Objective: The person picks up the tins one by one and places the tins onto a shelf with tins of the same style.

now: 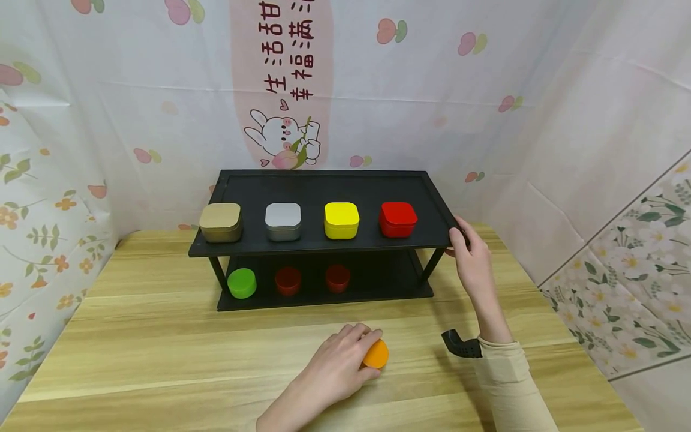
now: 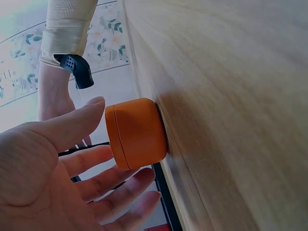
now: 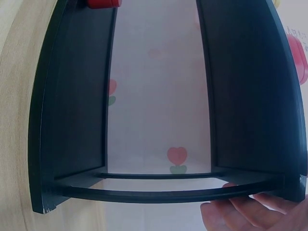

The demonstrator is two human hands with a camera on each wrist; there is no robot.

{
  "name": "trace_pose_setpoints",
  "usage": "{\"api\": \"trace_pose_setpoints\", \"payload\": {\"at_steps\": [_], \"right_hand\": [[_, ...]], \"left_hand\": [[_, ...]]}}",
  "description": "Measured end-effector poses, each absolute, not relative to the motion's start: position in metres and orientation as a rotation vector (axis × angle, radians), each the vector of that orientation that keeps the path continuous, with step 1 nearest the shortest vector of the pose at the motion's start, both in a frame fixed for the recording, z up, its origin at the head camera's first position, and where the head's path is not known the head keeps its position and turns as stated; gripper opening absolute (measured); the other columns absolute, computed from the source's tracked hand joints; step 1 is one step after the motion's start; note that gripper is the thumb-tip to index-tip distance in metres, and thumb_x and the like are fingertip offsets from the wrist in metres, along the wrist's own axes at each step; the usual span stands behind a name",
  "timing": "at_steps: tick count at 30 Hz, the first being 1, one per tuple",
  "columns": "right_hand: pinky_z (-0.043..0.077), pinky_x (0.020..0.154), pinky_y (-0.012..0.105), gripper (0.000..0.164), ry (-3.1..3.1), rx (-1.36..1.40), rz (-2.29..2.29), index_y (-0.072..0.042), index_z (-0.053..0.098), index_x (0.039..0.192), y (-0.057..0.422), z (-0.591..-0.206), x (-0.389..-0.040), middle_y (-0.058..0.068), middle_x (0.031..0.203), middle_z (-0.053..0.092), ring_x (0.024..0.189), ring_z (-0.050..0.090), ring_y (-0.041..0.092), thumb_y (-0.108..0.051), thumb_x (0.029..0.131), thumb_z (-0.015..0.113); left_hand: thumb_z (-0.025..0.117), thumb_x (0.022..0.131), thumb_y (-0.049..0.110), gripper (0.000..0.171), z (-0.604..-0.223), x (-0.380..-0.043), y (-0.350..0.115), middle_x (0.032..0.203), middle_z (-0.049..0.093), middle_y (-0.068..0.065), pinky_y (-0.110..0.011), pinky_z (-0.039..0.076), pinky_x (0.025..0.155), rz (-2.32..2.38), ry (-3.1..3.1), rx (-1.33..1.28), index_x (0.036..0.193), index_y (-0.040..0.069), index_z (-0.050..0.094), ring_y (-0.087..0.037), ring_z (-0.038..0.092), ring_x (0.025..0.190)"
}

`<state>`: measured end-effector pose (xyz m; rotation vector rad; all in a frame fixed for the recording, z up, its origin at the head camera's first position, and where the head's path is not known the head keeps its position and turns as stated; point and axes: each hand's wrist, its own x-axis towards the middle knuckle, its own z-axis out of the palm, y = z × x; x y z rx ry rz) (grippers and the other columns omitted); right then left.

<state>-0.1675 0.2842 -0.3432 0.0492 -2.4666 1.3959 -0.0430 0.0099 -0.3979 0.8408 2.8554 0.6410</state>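
My left hand (image 1: 341, 360) is around an orange lidded jar (image 1: 376, 354) standing on the table. In the left wrist view the thumb is beside the lid of the orange jar (image 2: 137, 133), and the fingers spread loosely on its other side; whether they press on it is hard to tell. With curled fingers, my right hand (image 1: 472, 258) grips the right end of a black two-tier shelf (image 1: 324, 185) at its upper board. In the right wrist view the fingertips (image 3: 216, 214) are against the end bar of the black shelf (image 3: 168, 196).
On the top board stand tan (image 1: 221, 223), grey (image 1: 283, 222), yellow (image 1: 341, 221) and red (image 1: 398, 219) square boxes. A green jar (image 1: 242, 283) and two red jars (image 1: 288, 281) sit below. A black curved piece (image 1: 461, 345) juts from the right cuff. Patterned curtains hang behind.
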Motion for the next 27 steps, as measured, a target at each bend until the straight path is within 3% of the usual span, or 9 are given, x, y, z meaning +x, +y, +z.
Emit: {"api": "trace_pose_setpoints", "payload": {"at_steps": [8, 14, 18, 27], "right_hand": [[0.050, 0.082, 0.003, 0.053, -2.475, 0.043, 1.392, -0.022, 0.042, 0.158, 0.2851, -0.3433, -0.1682, 0.015, 0.156, 0.050, 0.114, 0.065, 0.010, -0.043, 0.110, 0.040], [0.049, 0.081, 0.002, 0.052, -2.475, 0.047, 1.392, -0.022, 0.042, 0.158, 0.2852, -0.3451, -0.1698, 0.016, 0.156, 0.050, 0.103, 0.058, -0.010, -0.041, 0.110, 0.040], [0.049, 0.082, 0.002, 0.052, -2.471, 0.054, 1.395, -0.021, 0.042, 0.158, 0.2846, -0.3440, -0.1687, 0.017, 0.156, 0.050, 0.103, 0.057, -0.011, -0.041, 0.110, 0.040], [0.050, 0.083, 0.003, 0.056, -2.483, 0.045, 1.384, -0.022, 0.041, 0.159, 0.2849, -0.3423, -0.1670, 0.015, 0.156, 0.050, 0.124, 0.063, 0.031, -0.047, 0.109, 0.039]], "left_hand": [[0.081, 0.088, 0.036, 0.054, -0.3991, -0.0420, 0.0112, 0.129, 0.066, 0.004, -0.032, 0.056, 0.088, 0.622, 2.884, 0.860, 0.137, 0.019, 0.064, -0.015, 0.061, 0.108], [0.083, 0.087, 0.033, 0.047, -0.4006, -0.0422, 0.0116, 0.123, 0.068, 0.004, -0.030, 0.057, 0.087, 0.629, 2.906, 0.868, 0.129, 0.018, 0.068, -0.015, 0.063, 0.105], [0.084, 0.086, 0.031, 0.045, -0.4016, -0.0437, 0.0109, 0.121, 0.069, 0.004, -0.028, 0.057, 0.087, 0.653, 2.907, 0.883, 0.126, 0.017, 0.069, -0.015, 0.062, 0.102], [0.084, 0.085, 0.031, 0.046, -0.4010, -0.0460, 0.0130, 0.120, 0.069, 0.004, -0.028, 0.057, 0.091, 0.679, 2.914, 0.897, 0.127, 0.016, 0.069, -0.015, 0.063, 0.104]]}}
